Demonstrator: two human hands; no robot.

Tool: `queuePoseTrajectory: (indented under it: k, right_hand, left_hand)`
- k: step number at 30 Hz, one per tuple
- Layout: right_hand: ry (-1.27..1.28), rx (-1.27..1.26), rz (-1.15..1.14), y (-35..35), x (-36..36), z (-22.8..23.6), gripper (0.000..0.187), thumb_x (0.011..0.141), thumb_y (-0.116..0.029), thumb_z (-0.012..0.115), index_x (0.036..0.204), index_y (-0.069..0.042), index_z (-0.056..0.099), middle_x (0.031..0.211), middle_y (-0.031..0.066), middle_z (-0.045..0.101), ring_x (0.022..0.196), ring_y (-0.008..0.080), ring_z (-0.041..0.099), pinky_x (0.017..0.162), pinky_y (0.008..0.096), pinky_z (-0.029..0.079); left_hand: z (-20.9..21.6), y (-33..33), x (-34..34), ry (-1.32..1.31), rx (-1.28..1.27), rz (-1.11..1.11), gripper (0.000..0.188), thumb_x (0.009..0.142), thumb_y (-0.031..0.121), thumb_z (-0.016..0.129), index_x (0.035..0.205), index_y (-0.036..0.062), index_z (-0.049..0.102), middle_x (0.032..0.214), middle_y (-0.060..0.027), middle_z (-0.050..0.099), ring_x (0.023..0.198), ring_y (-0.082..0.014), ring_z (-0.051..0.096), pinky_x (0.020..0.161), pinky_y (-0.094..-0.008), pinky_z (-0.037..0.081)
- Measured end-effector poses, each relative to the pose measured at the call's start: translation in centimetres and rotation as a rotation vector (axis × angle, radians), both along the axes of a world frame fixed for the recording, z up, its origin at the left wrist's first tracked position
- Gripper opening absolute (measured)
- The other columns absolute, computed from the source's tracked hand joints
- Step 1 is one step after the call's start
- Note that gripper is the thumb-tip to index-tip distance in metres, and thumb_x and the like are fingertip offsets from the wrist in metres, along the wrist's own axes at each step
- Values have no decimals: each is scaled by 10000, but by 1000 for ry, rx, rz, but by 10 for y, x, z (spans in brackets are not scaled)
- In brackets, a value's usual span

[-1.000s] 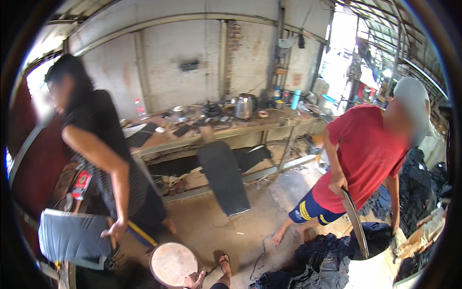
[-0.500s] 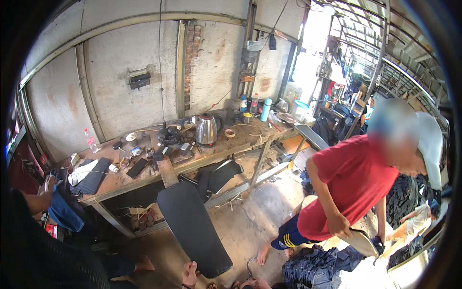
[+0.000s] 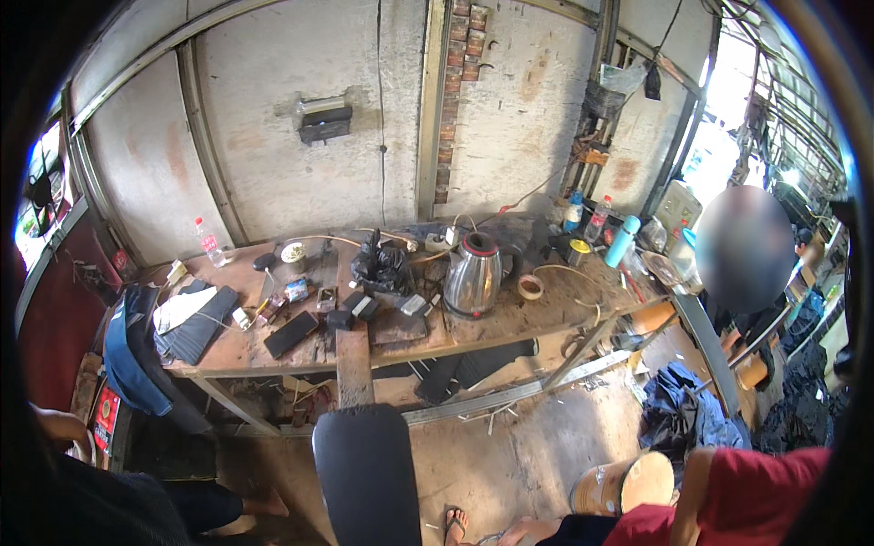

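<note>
Neither of my hands shows. At the lower middle, a long black padded board (image 3: 366, 469) reaches toward the workbench (image 3: 546, 318); a wooden plank (image 3: 353, 369) joins its far end to the bench. A steel electric kettle (image 3: 473, 284) stands on the bench, with a black plastic bag (image 3: 378, 264) to its left. Nearer the front edge lies a flat black phone-like object (image 3: 291, 335). Folded dark cloth with a white piece (image 3: 196, 318) rests at the bench's left end, and blue denim (image 3: 137, 364) hangs beside it.
A person in a red shirt (image 3: 765, 496) is at the lower right, near a round wooden stool (image 3: 646, 480) and dark clothes (image 3: 687, 409) on the floor. Another person's arm (image 3: 62, 426) shows at the left. A turquoise bottle (image 3: 623, 241) stands at the bench's right end.
The view has swung, so the bench appears larger and lower. The hand at the lower edge beside the board has left view. The red-shirted person now appears lower, partly cut off.
</note>
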State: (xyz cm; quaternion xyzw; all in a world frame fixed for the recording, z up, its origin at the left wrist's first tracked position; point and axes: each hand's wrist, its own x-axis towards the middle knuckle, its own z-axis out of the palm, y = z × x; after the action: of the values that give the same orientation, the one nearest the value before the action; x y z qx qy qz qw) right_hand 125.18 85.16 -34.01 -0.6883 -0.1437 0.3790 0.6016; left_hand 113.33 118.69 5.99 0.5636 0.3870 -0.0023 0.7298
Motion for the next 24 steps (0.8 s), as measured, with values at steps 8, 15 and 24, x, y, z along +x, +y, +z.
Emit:
queuePoseTrajectory:
  k: [8,15,24]
  right_hand:
    - [-136,-599,-110,-14,202,101,381,943,-381,672,1165,-72,682,970,201,716,787,376,692,695,475,556]
    - [-133,-568,-215,1,258,143,365,954,-355,678,1167,-59,652,948,189,710,764,344,685,693,447,559]
    - [-239,-410,-283,41,186,121,351,969,-322,686,1169,-43,614,919,174,701,733,302,677,690,410,562]
  left_hand:
    - [-4,-48,7,347,378,187,512,1047,474,597,1216,0,694,1101,-142,749,973,-252,671,882,-379,534]
    - [7,-67,76,382,328,97,494,1044,435,616,1209,-24,697,1096,-146,752,987,-224,682,886,-356,540]
    - [13,-60,104,322,341,-2,472,1039,384,641,1201,-55,701,1090,-151,757,1004,-188,696,891,-326,549]
